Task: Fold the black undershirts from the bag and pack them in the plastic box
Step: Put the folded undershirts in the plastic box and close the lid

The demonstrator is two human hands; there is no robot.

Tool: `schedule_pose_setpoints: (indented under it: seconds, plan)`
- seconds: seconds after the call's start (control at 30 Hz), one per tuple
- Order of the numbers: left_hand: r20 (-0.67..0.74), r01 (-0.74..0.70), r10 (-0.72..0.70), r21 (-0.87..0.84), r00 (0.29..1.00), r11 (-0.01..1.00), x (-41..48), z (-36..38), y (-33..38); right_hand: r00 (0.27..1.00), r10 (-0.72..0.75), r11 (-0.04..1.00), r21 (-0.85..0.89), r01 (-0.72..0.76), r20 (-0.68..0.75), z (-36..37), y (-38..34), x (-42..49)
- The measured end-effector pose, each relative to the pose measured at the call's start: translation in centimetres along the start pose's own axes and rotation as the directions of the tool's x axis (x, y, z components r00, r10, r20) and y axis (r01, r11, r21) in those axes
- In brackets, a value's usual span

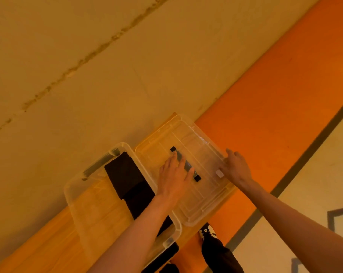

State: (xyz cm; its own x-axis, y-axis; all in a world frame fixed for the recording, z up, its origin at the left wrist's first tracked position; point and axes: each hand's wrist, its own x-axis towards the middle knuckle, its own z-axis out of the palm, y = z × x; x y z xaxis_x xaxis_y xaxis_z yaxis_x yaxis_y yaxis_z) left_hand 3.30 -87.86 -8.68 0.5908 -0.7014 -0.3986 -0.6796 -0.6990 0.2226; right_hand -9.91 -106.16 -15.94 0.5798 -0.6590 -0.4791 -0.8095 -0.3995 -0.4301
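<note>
The left hand [174, 175] holds the handle [186, 164], a narrow dark bar with square black ends set at the centre of the lid [198, 198]. The fingers lie along one side of the bar and the thumb crosses to the other, so the bar is pinched between them. The right hand [235, 166] grasps the lid at its right-hand rim, fingers curled over the edge. A small pale rectangular label [219, 173] sits on the lid just beside this hand.

The lid is a clear, glossy moulded plastic panel with rounded corners and raised rectangular ribs. Its left edge overlaps the right rim of the plastic box [72, 196]; contact between the two cannot be confirmed.

The plastic box is transparent with rounded corners and a rolled rim. A dark clip [99, 164] shows at its far end. The black undershirts [125, 174] lie inside, folded into flat matte rectangles along the right wall.

The box stands on a bench [48, 239] of light wood with visible grain. Beyond it is a rough beige wall [107, 56] with a cracked seam. Beside the bench are an orange floor [265, 115], a black-and-white shoe [206, 231] and a black trouser leg [217, 253].
</note>
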Motion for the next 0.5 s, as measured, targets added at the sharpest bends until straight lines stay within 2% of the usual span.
schedule_pose_setpoints:
  seconds: [0.07, 0.13, 0.23, 0.3, 0.37, 0.43, 0.5]
  plan:
    - [0.034, 0.017, -0.015, -0.070, 0.999, 0.997, 0.5, 0.2, 0.7, 0.999, 0.036, 0.994, 0.102, -0.036, -0.003, -0.4, 0.4, 0.8]
    - [0.051, 0.021, -0.013, -0.162, 0.999, 0.986, 1.0, 0.0, 1.6, 0.996, 0.068, 0.977, 0.199, -0.077, 0.051, -1.3, 0.1, 1.2]
    - [0.036, -0.013, 0.023, -0.266, 0.999, 0.964, 1.4, -1.3, 3.3, 0.989, 0.074, 0.947, 0.302, -0.111, 0.130, -3.7, -0.8, 1.1]
    - [0.032, 0.029, -0.018, -0.381, 0.999, 0.924, 1.7, -2.6, 4.6, 0.985, 0.046, 0.926, 0.364, -0.105, 0.166, -5.5, -1.7, 0.6]
    - [0.087, 0.120, -0.087, -0.523, 0.992, 0.844, 2.5, -3.4, 5.4, 0.984, -0.017, 0.897, 0.437, -0.063, 0.175, -7.1, -2.8, -0.4]
    - [0.165, 0.240, -0.173, -0.678, 0.971, 0.695, 3.2, -4.4, 6.0, 0.979, -0.084, 0.853, 0.522, -0.025, 0.184, -8.0, -4.4, -2.1]
    - [0.182, 0.310, -0.272, -0.765, 0.945, 0.564, 3.5, -5.4, 6.3, 0.982, -0.123, 0.840, 0.542, 0.026, 0.144, -8.3, -5.8, -3.9]
